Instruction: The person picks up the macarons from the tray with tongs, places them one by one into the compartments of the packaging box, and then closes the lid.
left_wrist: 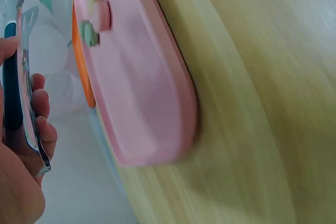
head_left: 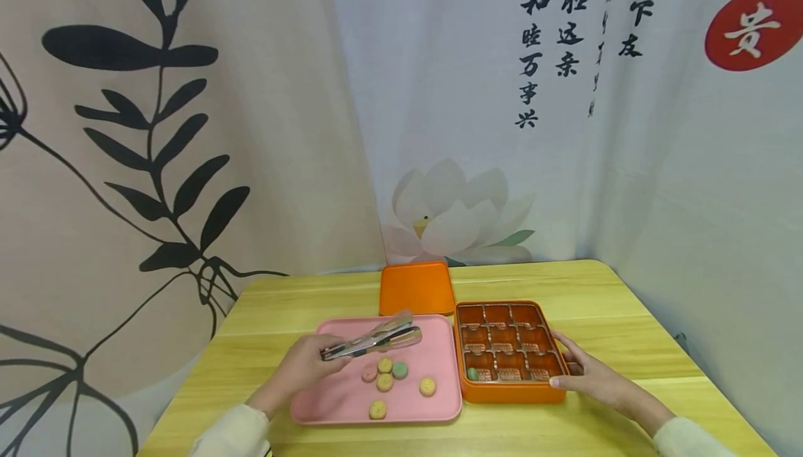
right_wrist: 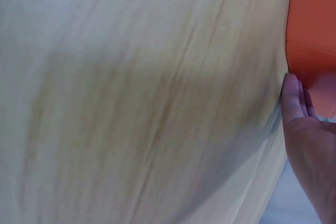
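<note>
My left hand (head_left: 307, 368) holds metal tongs (head_left: 374, 340) with clear slotted heads above the pink tray (head_left: 332, 401). The thumb lies on the dark handle, with fingers round the other side in the left wrist view. The tong heads stand slightly apart, nothing between them. Several small macarons lie on the tray: yellow (head_left: 428, 386), green (head_left: 399, 370) and pink (head_left: 369, 373). My right hand (head_left: 592, 375) holds the orange box (head_left: 511, 393) at its near right corner, thumb at the front, fingers along the side. A green macaron (head_left: 472, 374) sits in the near left compartment of its brown insert (head_left: 495, 337).
An orange lid (head_left: 417, 288) lies behind the tray, near the table's back edge. Box and tray stand side by side on the wooden table (head_left: 633, 331). A printed curtain (head_left: 301, 129) hangs behind the table.
</note>
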Available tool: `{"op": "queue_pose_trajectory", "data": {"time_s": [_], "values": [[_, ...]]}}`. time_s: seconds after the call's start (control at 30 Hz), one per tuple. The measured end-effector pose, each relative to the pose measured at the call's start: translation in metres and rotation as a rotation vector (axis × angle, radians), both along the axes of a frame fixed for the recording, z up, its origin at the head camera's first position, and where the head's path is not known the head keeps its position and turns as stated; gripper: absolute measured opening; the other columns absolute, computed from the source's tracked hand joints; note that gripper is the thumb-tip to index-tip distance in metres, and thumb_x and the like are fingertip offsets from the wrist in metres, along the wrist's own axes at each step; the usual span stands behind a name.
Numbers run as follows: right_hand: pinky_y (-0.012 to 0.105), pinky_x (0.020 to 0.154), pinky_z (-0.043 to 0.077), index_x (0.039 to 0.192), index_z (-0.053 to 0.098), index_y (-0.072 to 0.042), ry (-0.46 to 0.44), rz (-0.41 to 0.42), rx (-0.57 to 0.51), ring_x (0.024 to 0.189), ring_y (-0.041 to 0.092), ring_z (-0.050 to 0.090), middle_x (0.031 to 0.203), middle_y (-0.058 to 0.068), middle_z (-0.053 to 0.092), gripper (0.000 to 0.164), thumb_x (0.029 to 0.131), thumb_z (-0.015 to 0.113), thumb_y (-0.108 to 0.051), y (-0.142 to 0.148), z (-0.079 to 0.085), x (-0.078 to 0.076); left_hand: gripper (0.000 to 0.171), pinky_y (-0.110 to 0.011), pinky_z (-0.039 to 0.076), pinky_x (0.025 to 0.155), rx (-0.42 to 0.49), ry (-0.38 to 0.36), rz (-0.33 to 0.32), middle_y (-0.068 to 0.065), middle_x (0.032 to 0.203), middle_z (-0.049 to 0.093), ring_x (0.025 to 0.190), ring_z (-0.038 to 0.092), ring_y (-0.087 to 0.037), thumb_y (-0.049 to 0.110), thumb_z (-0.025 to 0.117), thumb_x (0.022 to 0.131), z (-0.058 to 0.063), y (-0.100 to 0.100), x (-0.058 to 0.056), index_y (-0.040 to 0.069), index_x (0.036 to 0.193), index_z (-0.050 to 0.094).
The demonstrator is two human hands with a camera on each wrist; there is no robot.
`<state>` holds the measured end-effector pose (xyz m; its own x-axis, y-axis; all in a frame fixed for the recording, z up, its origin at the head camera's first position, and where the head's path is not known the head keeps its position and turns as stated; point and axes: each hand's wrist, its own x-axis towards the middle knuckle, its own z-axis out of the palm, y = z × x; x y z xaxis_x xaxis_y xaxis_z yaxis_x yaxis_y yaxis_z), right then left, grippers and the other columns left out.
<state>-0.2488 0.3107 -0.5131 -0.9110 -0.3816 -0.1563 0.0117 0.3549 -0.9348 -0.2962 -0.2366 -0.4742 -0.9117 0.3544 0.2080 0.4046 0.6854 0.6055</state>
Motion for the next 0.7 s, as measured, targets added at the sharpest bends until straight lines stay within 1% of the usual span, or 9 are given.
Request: {"op": "queue_pose_trajectory", "data": {"time_s": [0.2, 0.33, 0.4, 0.53, 0.7], "values": [[0.062, 0.098, 0.04, 0.158, -0.006, -0.01, -0.002, -0.004, 0.007, 0.123, 0.043, 0.048, 0.14, 0.032, 0.036, 0.093, 0.098, 0.064, -0.021, -0.001, 0.002, 0.0, 0.031, -0.025, 0.048, 0.058, 0.019, -0.038, 0.026, 0.008, 0.083, 0.064, 0.068, 0.055, -0.009, 0.036, 0.081, 0.081, -0.003, -0.017, 0.001, 0.017, 0.105, 0.075], [0.064, 0.098, 0.038, 0.159, -0.006, -0.011, -0.011, -0.013, 0.03, 0.124, 0.045, 0.046, 0.14, 0.032, 0.036, 0.093, 0.098, 0.064, -0.023, -0.002, 0.005, 0.002, 0.031, -0.025, 0.048, 0.056, 0.019, -0.023, 0.048, 0.008, 0.081, 0.065, 0.065, 0.055, -0.008, 0.036, 0.081, 0.081, -0.005, -0.026, 0.002, 0.016, 0.104, 0.075], [0.066, 0.098, 0.037, 0.159, -0.005, -0.011, -0.015, -0.018, 0.038, 0.125, 0.046, 0.045, 0.139, 0.032, 0.036, 0.093, 0.098, 0.064, -0.023, -0.001, 0.005, 0.002, 0.033, -0.025, 0.048, 0.057, 0.022, -0.02, 0.065, 0.007, 0.084, 0.067, 0.066, 0.056, -0.007, 0.037, 0.082, 0.08, -0.005, -0.031, 0.002, 0.016, 0.105, 0.075], [0.067, 0.098, 0.036, 0.159, -0.005, -0.012, -0.022, -0.018, 0.046, 0.125, 0.046, 0.044, 0.139, 0.03, 0.036, 0.091, 0.099, 0.063, -0.024, 0.0, 0.004, 0.002, 0.034, -0.025, 0.049, 0.059, 0.044, -0.045, 0.091, 0.005, 0.09, 0.07, 0.068, 0.058, -0.008, 0.037, 0.082, 0.079, -0.005, -0.039, 0.003, 0.015, 0.105, 0.075], [0.066, 0.098, 0.037, 0.159, -0.005, -0.013, -0.024, -0.011, 0.046, 0.125, 0.046, 0.044, 0.139, 0.03, 0.036, 0.09, 0.099, 0.062, -0.023, 0.001, 0.001, 0.0, 0.033, -0.025, 0.048, 0.055, 0.043, -0.073, 0.091, 0.005, 0.082, 0.068, 0.064, 0.056, -0.009, 0.035, 0.082, 0.08, -0.004, -0.051, 0.008, 0.013, 0.103, 0.075]]}}
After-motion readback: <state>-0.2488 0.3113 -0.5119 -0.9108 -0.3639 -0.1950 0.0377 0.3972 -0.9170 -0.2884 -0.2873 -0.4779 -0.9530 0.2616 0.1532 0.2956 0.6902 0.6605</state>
